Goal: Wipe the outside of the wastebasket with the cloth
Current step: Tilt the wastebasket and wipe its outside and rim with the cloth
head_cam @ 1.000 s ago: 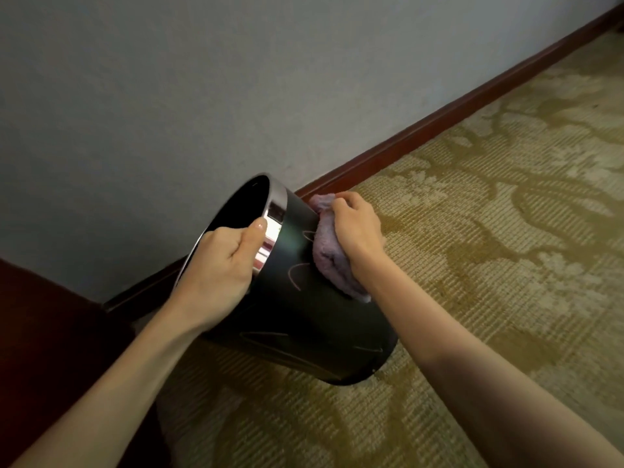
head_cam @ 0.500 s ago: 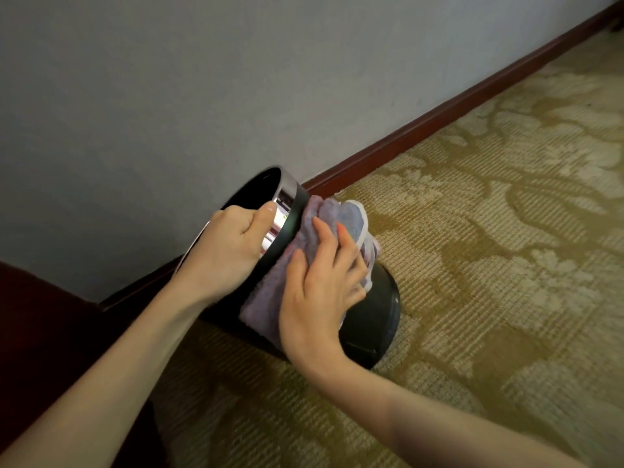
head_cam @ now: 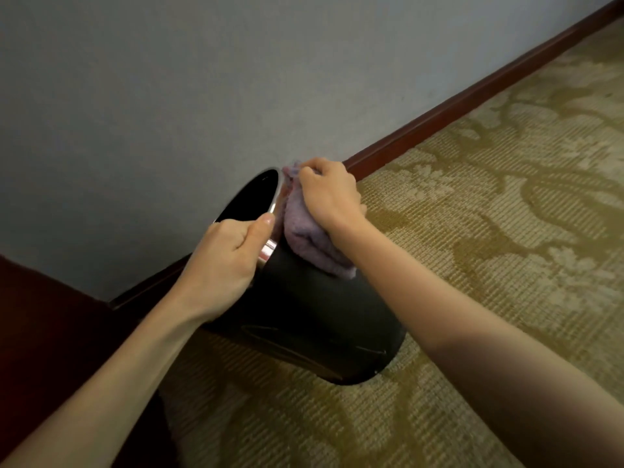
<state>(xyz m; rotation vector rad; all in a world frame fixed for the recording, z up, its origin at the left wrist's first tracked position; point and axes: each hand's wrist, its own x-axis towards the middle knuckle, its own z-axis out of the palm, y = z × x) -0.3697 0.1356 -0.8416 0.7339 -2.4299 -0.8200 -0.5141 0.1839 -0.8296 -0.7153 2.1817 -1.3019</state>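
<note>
One wall [head_cam: 169,96] behind wastebasket [head_cam: 320,315]

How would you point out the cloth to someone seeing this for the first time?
Find the dark red baseboard along the grey wall, then the black wastebasket tilted on the patterned carpet. The cloth is the fuzzy lilac wad pressed by the right hand just below the shiny metal rim, the only soft, pale thing there.

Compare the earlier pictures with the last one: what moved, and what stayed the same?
The right hand slid the cloth from the wastebasket side up toward the metal rim. The left hand kept gripping the rim, wastebasket still tilted on the carpet.
</note>
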